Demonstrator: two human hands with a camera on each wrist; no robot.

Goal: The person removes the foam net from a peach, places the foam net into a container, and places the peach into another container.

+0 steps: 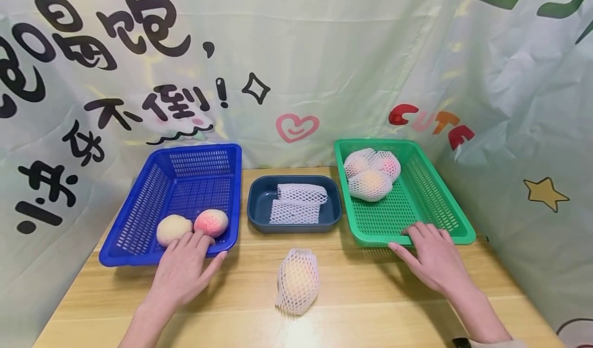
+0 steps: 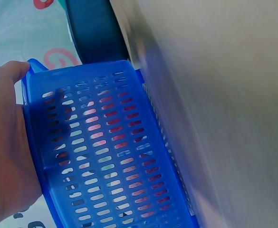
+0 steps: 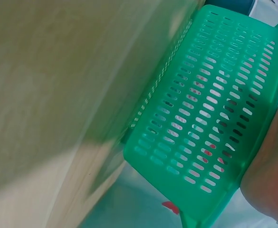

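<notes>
My left hand (image 1: 182, 271) grips the near rim of a blue basket (image 1: 108, 258), fingers over the edge and thumb along the outside. Just beyond those fingers lie a pale peach (image 1: 173, 229) and a pinkish peach (image 1: 211, 222); whether the fingers touch them is unclear. At the near rim of a green basket (image 1: 370, 239), my right hand (image 1: 433, 258) holds on, its thumb outside and fingers inside. Several net-wrapped peaches (image 1: 370, 185) sit in that basket's far left part. Between the hands, a peach in a white foam net (image 1: 298, 281) lies on the table.
A dark blue tray (image 1: 294, 228) between the baskets holds two white foam net sleeves (image 1: 296, 211). Behind everything hangs a printed cloth (image 1: 296, 54), and it also runs along both sides of the wooden table (image 1: 250, 312).
</notes>
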